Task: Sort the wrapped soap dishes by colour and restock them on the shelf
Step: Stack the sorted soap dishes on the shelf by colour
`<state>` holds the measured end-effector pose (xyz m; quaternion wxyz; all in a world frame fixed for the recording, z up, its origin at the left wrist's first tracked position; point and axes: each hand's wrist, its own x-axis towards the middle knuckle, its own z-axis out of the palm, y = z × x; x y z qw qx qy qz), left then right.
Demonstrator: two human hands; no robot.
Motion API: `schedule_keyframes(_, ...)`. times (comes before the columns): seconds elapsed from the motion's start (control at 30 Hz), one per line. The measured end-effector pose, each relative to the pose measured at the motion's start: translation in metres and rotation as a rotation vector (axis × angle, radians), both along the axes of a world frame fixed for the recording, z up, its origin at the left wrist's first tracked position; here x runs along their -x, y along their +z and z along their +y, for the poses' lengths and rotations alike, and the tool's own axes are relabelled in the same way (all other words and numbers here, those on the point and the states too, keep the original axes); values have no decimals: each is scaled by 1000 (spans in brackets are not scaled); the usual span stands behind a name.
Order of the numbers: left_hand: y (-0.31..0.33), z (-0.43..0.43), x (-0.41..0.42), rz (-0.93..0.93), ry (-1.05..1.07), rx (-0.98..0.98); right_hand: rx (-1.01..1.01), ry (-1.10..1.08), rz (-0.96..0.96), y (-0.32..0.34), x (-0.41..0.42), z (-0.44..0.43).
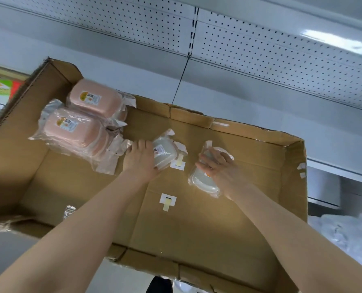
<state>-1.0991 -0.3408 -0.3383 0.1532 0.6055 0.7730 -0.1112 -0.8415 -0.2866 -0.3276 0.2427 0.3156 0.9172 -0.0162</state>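
Curling over one white dish (165, 155), left hand (139, 163) fingers grip it; right hand (223, 172) fingers clasp another dish (203, 183).

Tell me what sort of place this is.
Probably a shop aisle mid-restock: white pegboard shelving, a cardboard box holding wrapped, labelled pink dishes, with the left hand and right hand gripping white dishes.

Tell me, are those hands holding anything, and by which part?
Yes. The left grip holds a white soap dish by its left end; the right grip holds a second white soap dish across its top.
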Motion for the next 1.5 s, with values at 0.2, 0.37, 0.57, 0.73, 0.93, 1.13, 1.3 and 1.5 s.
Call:
schedule_keyframes(0.2, 13, -45, -21, -180, 201, 18, -48, -241, 116, 16, -21, -22)
schedule_keyframes(0.37, 52, -74, -57, -281, 212, -63, -116, -423, 280, 61, -61, -42)
schedule_keyframes(0.57, 127, -88, -126, -325, 142, -259, -189, -425, 468, 135, -123, -38)
schedule_keyframes(0.73, 183, -74, -196, -306, 128, -386, -179, -392, 596, 195, -191, -8)
schedule_keyframes(0.93, 252, -42, -275, -272, 185, -471, -258, -253, 681, 273, -261, 38)
schedule_keyframes(1.13, 315, -12, -309, -284, 224, -666, -320, -178, 817, 331, -299, 75)
schedule_keyframes(1.3, 351, 39, -308, -250, 215, -780, -373, -161, 893, 358, -296, 123)
schedule_keyframes(1.5, 365, 143, -286, -250, 188, -876, -407, -152, 928, 361, -277, 208)
